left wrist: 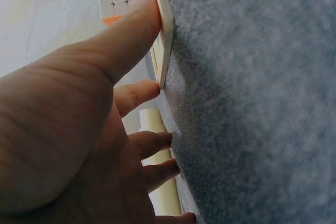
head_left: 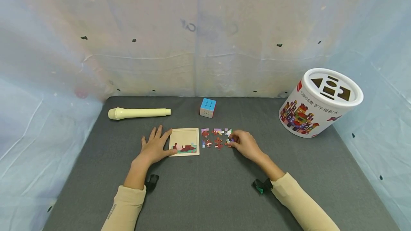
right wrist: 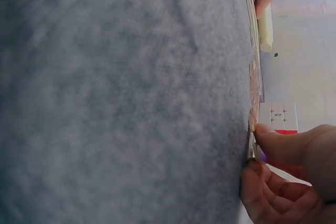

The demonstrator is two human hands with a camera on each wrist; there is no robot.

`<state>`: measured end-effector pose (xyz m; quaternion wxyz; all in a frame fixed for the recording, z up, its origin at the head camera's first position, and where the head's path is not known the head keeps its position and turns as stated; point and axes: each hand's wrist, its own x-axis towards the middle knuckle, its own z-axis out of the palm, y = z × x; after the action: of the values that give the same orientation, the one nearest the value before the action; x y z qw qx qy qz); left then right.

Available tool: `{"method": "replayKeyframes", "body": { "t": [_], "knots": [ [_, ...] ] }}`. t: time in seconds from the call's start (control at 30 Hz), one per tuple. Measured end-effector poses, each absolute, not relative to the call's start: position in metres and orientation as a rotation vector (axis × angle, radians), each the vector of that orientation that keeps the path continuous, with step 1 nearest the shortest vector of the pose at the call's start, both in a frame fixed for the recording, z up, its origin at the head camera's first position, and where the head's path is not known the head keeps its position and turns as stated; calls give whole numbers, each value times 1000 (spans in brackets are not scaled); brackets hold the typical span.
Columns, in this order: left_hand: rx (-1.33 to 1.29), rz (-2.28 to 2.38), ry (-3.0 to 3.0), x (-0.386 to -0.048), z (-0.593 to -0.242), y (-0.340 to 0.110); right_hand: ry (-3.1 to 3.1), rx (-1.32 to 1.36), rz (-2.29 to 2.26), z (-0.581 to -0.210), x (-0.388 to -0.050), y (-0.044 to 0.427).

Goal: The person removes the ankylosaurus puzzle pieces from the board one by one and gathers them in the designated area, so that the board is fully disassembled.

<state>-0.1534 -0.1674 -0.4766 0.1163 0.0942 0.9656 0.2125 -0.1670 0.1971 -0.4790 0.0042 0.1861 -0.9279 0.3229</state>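
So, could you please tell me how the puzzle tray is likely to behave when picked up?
The puzzle tray looks thin and wood-like, so it is probably stiff and fairly light. The pieces inside sit only along its near side, so they might slide if it tilts.

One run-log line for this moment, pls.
left hand: rests on frame | right hand: pinches puzzle piece | loose pieces: right of frame | frame: filled along near side only
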Motion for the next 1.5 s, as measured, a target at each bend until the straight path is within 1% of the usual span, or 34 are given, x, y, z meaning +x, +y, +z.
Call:
{"method": "replayKeyframes", "body": {
  "t": [0.37, 0.73, 1.07, 1.5],
  "knots": [
    [271, 623, 2823, -154, -476, -167, -2968, 552, 1129, -471, -162, 198],
    [265, 604, 2817, -154, -476, -168, -2951, 587, 969, -471, -160, 198],
    [266, 603, 2821, -153, -475, -167, -2922, 610, 978, -472, -160, 198],
    [261, 595, 2827, -153, -475, -166, -2959, 567, 960, -472, -161, 201]
  ]
}}
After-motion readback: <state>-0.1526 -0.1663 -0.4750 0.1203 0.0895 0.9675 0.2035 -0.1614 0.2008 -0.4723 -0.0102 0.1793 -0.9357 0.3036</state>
